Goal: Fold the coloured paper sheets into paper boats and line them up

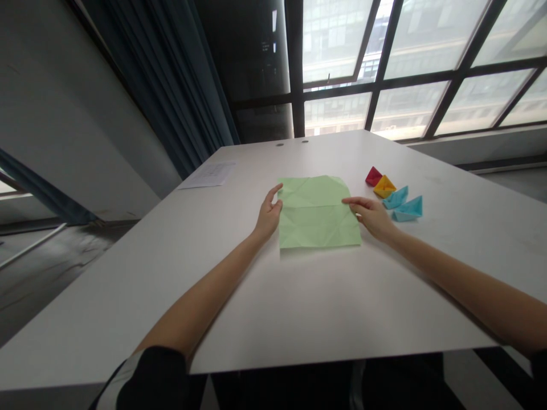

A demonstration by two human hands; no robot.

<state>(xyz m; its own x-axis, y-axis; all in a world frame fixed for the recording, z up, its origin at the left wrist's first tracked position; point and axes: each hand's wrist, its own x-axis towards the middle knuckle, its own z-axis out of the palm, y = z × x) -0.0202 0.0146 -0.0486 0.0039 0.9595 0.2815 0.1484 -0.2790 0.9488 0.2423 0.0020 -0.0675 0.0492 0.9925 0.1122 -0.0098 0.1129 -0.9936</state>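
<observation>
A light green sheet of paper (319, 225) with crease lines lies spread out before me, one crease running across its middle. Its near edge sits slightly above the table, with a shadow below. My left hand (269, 213) holds the sheet's left edge, thumb on the paper and index finger reaching toward the upper left corner. At the right edge, my right hand (372, 216) pinches the paper near the cross crease, the index finger on top. Some of the fingers are hidden on both hands.
Folded paper boats stand right of my right hand: a red one (374, 176), a yellow one (385, 187) and two blue ones (408, 209). A printed sheet (208, 175) lies at the far left of the white table (273, 319). Windows and a curtain are beyond.
</observation>
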